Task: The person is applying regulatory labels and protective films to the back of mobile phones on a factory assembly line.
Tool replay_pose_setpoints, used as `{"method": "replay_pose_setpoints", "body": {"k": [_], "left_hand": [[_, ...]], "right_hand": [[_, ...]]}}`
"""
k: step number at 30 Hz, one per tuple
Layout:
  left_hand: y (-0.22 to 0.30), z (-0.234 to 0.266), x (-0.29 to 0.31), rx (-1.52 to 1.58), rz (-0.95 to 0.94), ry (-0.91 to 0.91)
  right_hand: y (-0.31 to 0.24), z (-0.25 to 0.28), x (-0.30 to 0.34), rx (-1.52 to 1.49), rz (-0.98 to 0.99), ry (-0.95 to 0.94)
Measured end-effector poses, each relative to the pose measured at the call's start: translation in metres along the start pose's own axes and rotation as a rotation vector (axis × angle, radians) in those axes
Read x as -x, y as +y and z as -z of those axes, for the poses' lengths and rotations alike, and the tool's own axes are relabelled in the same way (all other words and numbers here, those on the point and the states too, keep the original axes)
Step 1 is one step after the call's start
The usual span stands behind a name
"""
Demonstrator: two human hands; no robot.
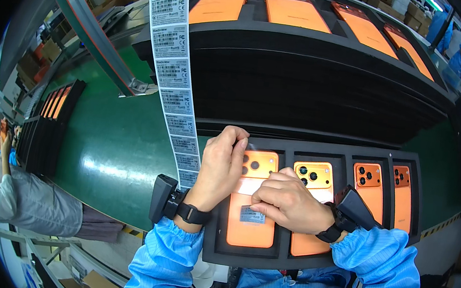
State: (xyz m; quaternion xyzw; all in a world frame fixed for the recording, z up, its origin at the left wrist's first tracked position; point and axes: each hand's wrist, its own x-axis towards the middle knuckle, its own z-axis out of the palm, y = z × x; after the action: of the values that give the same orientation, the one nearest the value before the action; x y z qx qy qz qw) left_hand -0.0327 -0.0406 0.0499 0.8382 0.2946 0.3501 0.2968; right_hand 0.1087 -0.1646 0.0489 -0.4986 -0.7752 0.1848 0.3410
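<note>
Four flat orange phones (402,206) sit in separate recesses of a black foam tray (262,261).
A small grey rectangular label (251,218) lies on the leftmost orange phone (250,235), at the right hand's (292,203) curled fingertips; the left hand (220,163) bends beside that phone's top (whether either pinches anything, I cannot tell).

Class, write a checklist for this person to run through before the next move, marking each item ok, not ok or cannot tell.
1. Leftmost phone in its tray slot, cameras up: ok.
2. Label lying below the cameras: ok.
3. Label fully uncovered: not ok; the right hand is over its upper left corner.
4. Label stuck down at every corner: cannot tell.
5. Left hand holding something: cannot tell.
6. Label strip left of the phone: ok.
</note>
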Motion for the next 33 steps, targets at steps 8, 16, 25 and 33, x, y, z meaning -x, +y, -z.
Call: {"method": "replay_pose_setpoints", "body": {"k": [8, 16, 25, 33], "left_hand": [[0.000, -0.001, 0.000, 0.006, -0.002, 0.011], [0.003, -0.002, 0.000, 0.041, 0.026, 0.017], [-0.004, -0.002, 0.001, 0.009, 0.010, 0.009], [0.004, -0.001, -0.001, 0.090, 0.031, -0.004]], "right_hand": [[0.001, 0.000, 0.000, 0.003, -0.012, -0.016], [0.002, -0.002, 0.000, 0.014, -0.002, 0.002], [0.002, -0.006, 0.001, 0.017, 0.038, 0.058], [-0.018, 0.012, -0.011, 0.464, 0.044, 0.043]]}}
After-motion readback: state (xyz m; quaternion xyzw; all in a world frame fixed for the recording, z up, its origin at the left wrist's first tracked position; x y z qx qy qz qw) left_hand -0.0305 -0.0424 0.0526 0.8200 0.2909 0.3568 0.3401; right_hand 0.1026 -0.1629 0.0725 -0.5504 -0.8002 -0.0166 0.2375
